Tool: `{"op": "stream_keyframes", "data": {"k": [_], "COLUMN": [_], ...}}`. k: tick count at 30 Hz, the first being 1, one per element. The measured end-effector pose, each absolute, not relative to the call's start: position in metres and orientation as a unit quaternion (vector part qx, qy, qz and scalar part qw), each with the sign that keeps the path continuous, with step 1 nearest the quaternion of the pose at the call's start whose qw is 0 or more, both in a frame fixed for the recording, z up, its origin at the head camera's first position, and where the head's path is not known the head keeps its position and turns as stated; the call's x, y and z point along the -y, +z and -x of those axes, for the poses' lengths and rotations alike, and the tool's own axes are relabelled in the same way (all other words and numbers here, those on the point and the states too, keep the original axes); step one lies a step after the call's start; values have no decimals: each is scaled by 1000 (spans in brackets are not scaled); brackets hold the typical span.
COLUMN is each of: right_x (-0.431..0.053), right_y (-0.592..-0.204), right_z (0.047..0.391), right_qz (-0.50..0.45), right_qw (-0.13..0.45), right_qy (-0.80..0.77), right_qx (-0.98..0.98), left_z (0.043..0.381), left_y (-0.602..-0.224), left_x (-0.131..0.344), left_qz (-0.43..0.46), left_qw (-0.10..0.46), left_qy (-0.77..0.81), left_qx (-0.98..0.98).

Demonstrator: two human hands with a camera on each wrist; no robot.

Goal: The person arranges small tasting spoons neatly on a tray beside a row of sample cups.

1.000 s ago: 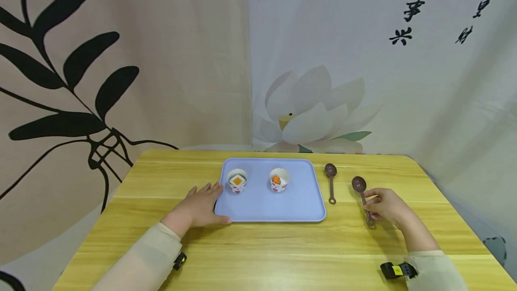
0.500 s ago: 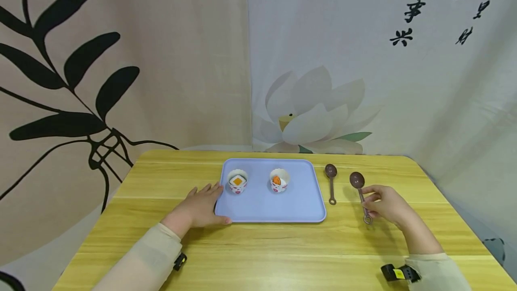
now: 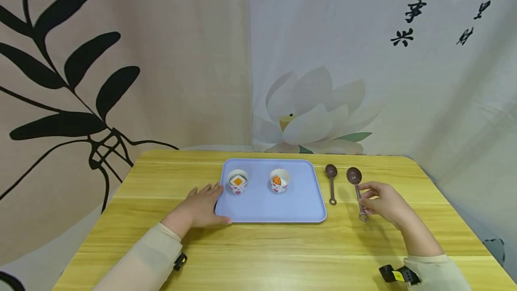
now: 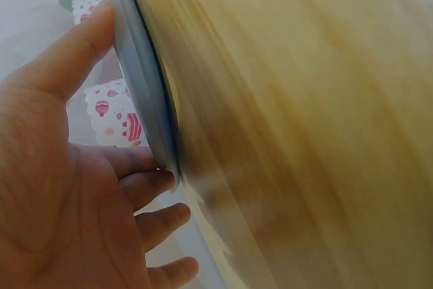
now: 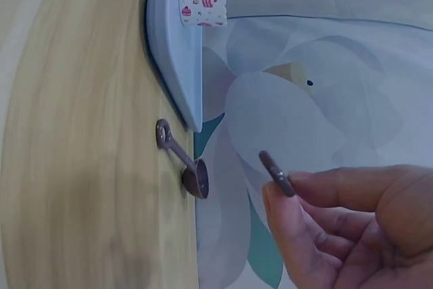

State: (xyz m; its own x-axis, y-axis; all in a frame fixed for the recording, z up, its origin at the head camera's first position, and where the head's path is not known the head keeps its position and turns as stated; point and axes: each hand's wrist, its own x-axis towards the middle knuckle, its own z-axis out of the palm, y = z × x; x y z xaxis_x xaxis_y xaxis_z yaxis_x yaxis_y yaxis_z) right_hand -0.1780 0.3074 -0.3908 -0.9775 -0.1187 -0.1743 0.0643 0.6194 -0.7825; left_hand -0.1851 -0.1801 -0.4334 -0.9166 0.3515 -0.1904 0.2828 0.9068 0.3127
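My right hand [image 3: 381, 202] pinches a brown measuring spoon [image 3: 354, 175] by its handle, bowl end pointing away from me. In the right wrist view the spoon's handle [image 5: 276, 174] sticks out between thumb and fingers, above table level, its bowl hidden. A second, smaller brown measuring spoon [image 3: 331, 172] lies on the table to the left of it. My left hand [image 3: 199, 206] rests at the left edge of a light blue tray [image 3: 299, 208], fingers spread and thumb by the near corner. On the tray stand two patterned paper cups, the left [image 3: 238, 182] with a white-and-orange piece, the right [image 3: 279, 180] with an orange piece.
The wooden table [image 3: 258, 255] ends at the back against a hanging cloth [image 3: 194, 80] printed with leaves, a lotus and characters. A black strapped device sits at each wrist, the right one [image 3: 397, 275] near the front of the table.
My right hand has carried the measuring spoon a little to the left and away from me, closer to the other spoon. The left hand and the tray stay in place.
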Motion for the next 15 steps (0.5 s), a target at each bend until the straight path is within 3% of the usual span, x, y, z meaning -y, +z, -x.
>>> {"op": "stream_keyframes", "data": {"k": [15], "right_x": [-288], "right_y": [-384], "right_z": [176], "right_qz": [32], "right_qw": [81], "right_qy": [-445], "right_qx": [-891], "left_z": [186], "left_y": [-434], "left_x": [180], "left_qz": [-163], "left_qw": [123], "left_qy": [138], "left_qx": [-969]}}
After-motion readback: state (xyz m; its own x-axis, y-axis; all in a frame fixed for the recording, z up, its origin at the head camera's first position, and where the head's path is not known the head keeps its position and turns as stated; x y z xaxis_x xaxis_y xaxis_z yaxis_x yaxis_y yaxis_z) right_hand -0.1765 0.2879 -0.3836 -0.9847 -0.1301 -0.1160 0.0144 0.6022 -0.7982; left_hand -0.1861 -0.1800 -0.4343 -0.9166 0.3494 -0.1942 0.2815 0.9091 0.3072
